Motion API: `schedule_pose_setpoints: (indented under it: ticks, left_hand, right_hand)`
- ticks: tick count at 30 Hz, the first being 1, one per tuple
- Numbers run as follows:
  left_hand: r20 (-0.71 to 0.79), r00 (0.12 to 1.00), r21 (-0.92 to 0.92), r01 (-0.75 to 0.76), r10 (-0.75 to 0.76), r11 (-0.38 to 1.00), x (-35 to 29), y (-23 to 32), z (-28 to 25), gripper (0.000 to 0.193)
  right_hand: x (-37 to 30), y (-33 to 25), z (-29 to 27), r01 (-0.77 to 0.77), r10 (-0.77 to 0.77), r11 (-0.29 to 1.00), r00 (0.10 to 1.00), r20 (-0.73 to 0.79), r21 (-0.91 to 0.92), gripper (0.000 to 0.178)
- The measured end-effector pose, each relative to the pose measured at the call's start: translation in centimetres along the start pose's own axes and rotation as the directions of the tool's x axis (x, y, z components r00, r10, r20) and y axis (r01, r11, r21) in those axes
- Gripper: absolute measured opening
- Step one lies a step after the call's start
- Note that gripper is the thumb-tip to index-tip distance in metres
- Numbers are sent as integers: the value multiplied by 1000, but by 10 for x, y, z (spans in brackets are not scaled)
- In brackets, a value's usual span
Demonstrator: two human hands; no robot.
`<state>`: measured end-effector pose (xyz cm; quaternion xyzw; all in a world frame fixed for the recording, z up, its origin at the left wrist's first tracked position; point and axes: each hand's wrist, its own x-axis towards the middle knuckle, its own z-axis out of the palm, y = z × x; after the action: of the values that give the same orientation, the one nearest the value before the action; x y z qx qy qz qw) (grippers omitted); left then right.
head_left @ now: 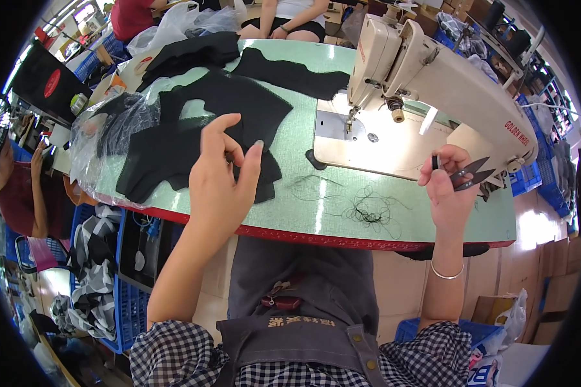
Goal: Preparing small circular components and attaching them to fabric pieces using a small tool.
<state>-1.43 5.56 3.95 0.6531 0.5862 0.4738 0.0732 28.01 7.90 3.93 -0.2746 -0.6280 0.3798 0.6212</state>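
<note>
My left hand (224, 171) hovers over dark cut fabric pieces (155, 158) on the left of the green table, fingers apart and nothing visible in them. In my right hand (448, 187), raised over the table's right side, is a pair of thread snips (469, 175); the dark blades point right, away from the palm. A white sewing machine (458, 84) stands beyond that hand, its needle area over a bright metal plate (355, 138). Between my hands lies a loose tangle of dark thread (370, 213).
Clear plastic wrap (87, 155) lies at the table's left end, by the fabric. A blue crate (130, 303) with grey and white cloth stands below left. One person (290, 19) sits across the table; another (26, 193) is at the far left. Cardboard boxes (561, 277) stand at right.
</note>
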Motion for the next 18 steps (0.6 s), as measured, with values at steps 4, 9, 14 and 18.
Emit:
schedule_pose_setpoints:
  ticks: [4, 9, 14, 18]
  left_hand:
    - [560, 807, -780, 590, -187, 210, -4, 22, -6, 37]
    - [713, 695, -691, 674, -95, -261, -19, 30, 27, 51]
    - [669, 737, -723, 618, -91, -309, -32, 36, 41, 50]
    - [663, 748, -732, 636, -39, -245, -38, 33, 54, 49]
  right_hand:
    - [-7, 3, 20, -91, 90, 994, 996, -13, -63, 26]
    - [-23, 12, 48, -161, 172, 974, 983, 58, -159, 27]
    - [-28, 15, 65, 15, 65, 951, 967, 247, -308, 32]
    - [-24, 19, 82, 97, 19, 931, 950, 312, -351, 30]
